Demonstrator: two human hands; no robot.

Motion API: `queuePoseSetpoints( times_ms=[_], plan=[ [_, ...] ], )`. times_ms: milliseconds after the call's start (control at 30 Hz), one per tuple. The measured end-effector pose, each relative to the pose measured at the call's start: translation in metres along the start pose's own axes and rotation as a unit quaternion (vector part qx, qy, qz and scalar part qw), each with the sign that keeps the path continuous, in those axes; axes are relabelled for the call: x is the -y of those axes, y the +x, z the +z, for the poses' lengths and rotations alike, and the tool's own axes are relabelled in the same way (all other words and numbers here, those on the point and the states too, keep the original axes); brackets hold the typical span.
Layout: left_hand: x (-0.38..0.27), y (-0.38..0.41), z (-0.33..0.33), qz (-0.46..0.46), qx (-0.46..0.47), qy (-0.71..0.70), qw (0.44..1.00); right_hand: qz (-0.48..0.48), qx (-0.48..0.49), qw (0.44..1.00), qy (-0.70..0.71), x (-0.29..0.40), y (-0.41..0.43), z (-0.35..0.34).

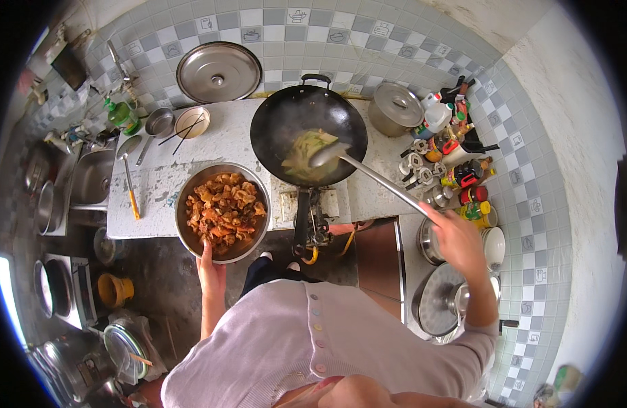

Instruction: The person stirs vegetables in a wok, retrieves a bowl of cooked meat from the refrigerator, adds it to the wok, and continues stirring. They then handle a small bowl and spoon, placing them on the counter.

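Note:
My left hand (210,268) grips the near rim of a metal bowl (265,224), thumb inside the edge. Reddish-brown chunks of cooked meat (224,206) fill much of the bowl, which is partly over the counter's front edge. In my right hand (458,239) is the long handle of a metal ladle (379,178). Its head rests down among sliced green vegetables (311,145) in a black wok (272,120). Faint steam hangs over the wok. The wok's long handle (302,219) points toward me, above a gas burner (321,214).
Left on the counter (155,204) are a skimmer (130,173), a small saucepan (160,122), a bowl with chopsticks (196,120) and green dish soap (122,117). A lidded pot (395,109), sauce bottles (461,173) and spice jars (420,163) crowd the right. A large lid (219,71) leans on the tiles.

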State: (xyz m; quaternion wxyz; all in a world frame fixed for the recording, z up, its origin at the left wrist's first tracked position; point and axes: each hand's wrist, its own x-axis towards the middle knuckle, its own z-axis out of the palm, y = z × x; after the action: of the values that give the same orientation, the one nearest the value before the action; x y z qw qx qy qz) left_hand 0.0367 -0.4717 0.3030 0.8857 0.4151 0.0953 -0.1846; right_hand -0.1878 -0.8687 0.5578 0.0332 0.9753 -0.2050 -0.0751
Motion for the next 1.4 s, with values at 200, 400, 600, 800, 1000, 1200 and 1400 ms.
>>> queuePoseSetpoints(
  times_ms=[200, 400, 600, 800, 1000, 1200, 1400],
  plan=[
    [-0.004, 0.031, 0.023, -0.012, 0.011, -0.012, 1.0, 0.045, 0.058, 0.997, 0.004, 0.023, -0.013, -0.012],
    [-0.011, 0.05, 0.013, -0.039, 0.04, -0.017, 0.998, 0.047, 0.004, 0.987, 0.156, 0.033, 0.043, 0.086],
    [-0.023, 0.044, 0.008, -0.019, -0.004, -0.025, 1.0, 0.095, -0.041, 0.937, 0.333, 0.05, 0.054, 0.132],
    [-0.023, 0.04, -0.01, -0.023, -0.015, -0.018, 0.999, 0.216, 0.161, 0.689, 0.673, 0.108, 0.057, 0.139],
    [-0.026, 0.04, -0.013, -0.017, -0.011, -0.022, 1.0, 0.144, 0.272, 0.374, 0.875, 0.098, 0.053, 0.113],
    [-0.032, 0.041, -0.005, -0.005, 0.002, -0.014, 1.0, 0.116, 0.202, 0.697, 0.678, 0.114, 0.031, 0.061],
    [-0.028, 0.045, 0.001, -0.013, 0.011, -0.005, 1.0, -0.038, 0.057, 0.909, 0.412, 0.106, 0.012, 0.068]
  ],
)
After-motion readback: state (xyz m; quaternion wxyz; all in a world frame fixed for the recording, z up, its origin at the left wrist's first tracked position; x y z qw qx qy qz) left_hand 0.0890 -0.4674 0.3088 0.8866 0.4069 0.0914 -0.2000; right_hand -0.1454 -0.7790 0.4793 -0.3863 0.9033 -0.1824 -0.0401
